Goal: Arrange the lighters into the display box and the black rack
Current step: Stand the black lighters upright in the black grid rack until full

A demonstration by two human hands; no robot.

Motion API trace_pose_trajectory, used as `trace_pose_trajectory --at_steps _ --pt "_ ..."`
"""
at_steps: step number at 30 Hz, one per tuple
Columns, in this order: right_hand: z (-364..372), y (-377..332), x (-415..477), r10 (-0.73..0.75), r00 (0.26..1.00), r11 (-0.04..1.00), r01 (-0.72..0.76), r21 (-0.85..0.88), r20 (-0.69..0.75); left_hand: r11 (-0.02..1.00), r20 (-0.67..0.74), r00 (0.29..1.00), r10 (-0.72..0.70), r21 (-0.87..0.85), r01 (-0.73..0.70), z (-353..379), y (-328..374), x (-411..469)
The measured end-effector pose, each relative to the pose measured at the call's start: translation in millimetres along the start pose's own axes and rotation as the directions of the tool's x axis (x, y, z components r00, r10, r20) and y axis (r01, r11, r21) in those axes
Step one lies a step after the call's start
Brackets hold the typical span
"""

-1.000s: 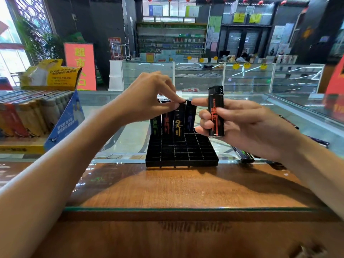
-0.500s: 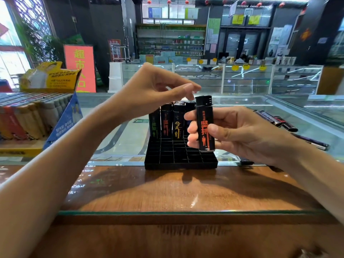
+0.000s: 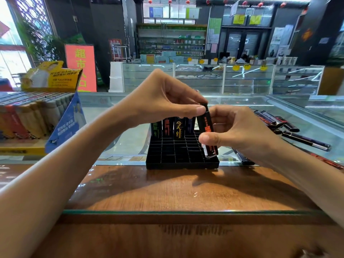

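While right hand (image 3: pixel 240 135) grips lighter (image 3: pixel 206 131) low, left hand (image 3: pixel 167 101) pinches its cap, likely steadying it for a rack (image 3: pixel 182 161) slot.

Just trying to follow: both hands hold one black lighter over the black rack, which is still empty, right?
Not empty: the head view shows four lighters standing in the back row of the black rack. Otherwise yes: the left hand and right hand both hold one black lighter over it.

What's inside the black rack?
Four lighters stand in the back row of the black rack. Nearer slots look empty. The held lighter and right hand hide right-side slots.
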State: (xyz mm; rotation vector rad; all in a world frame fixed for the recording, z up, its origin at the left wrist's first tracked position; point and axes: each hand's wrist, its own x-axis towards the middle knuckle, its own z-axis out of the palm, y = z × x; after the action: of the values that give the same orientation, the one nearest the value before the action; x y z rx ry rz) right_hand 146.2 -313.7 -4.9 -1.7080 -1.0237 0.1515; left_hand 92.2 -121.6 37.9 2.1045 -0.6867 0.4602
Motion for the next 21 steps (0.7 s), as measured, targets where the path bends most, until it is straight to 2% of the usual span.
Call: trace_pose_trajectory --at_steps 12,18,21 --pt "-5.5 4.5 2.8 -0.021 1.000 0.992 0.019 0.128 0.008 0.995 -0.067 0.995 -0.079 -0.063 0.075 -8.5 -5.2 0.3" --pt "-23.1 5.4 2.7 -0.001 0.994 0.989 0.017 0.146 -0.110 0.993 -0.076 0.990 -0.116 -0.035 0.114 -19.0 -6.4 -1.2" --pt "-15.4 4.6 1.9 -0.005 1.000 0.996 0.005 0.085 -0.003 0.992 -0.067 0.991 -0.118 -0.061 0.114 -19.9 -6.9 -0.9"
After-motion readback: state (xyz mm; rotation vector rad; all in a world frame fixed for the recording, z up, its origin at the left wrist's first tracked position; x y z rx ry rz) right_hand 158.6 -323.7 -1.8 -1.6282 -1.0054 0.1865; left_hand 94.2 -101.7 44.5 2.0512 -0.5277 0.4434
